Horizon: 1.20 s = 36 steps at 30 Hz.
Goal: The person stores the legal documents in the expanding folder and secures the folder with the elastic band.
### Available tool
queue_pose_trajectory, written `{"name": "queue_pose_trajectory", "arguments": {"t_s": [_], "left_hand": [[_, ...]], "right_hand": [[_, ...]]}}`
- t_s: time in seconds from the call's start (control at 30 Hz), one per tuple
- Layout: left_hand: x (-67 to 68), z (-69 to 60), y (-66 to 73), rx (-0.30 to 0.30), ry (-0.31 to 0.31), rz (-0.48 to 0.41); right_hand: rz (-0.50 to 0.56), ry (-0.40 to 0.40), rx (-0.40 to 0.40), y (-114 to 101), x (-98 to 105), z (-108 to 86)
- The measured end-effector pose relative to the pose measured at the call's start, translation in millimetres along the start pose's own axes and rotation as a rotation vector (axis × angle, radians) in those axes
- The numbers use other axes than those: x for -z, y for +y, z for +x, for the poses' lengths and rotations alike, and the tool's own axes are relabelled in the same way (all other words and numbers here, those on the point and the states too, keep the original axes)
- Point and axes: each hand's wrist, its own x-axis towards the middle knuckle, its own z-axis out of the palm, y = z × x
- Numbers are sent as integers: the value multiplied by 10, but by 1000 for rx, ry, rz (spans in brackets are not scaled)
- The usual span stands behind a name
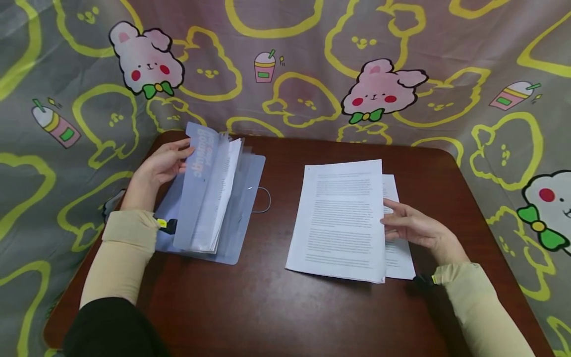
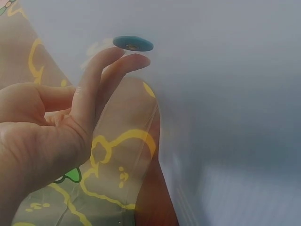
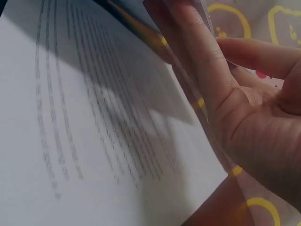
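In the head view my left hand (image 1: 167,161) is at the left edge of a pale blue translucent folder (image 1: 196,198), whose cover stands raised over printed papers inside. Two fingertips touch the cover (image 2: 211,94) beside a teal button (image 2: 133,44) in the left wrist view; the fingers of my left hand (image 2: 51,122) are slightly bent. My right hand (image 1: 415,225) pinches the right edge of printed papers (image 1: 339,218) held tilted over another printed sheet (image 1: 399,253). The right wrist view has my right hand (image 3: 249,108) along the papers' edge (image 3: 94,117).
Both the folder and the papers are over a dark brown table (image 1: 250,307). An elastic loop (image 1: 269,200) sticks out from the folder's right side. A curtain (image 1: 285,64) with rabbit and drink drawings surrounds the table's back and sides.
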Motion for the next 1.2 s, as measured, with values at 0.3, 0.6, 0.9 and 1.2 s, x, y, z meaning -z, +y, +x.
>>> {"name": "queue_pose_trajectory", "arguments": {"t_s": [0.3, 0.6, 0.9, 1.2], "left_hand": [[-14, 5, 31, 9, -5, -25], [-27, -2, 73, 5, -1, 8], [-13, -14, 107, 19, 4, -6], [-2, -12, 113, 17, 9, 1]], "right_hand": [[25, -35, 22, -89, -112, 60], [-29, -25, 35, -156, -202, 171], [-38, -48, 35, -246, -316, 272], [-108, -85, 46, -303, -411, 446]]}}
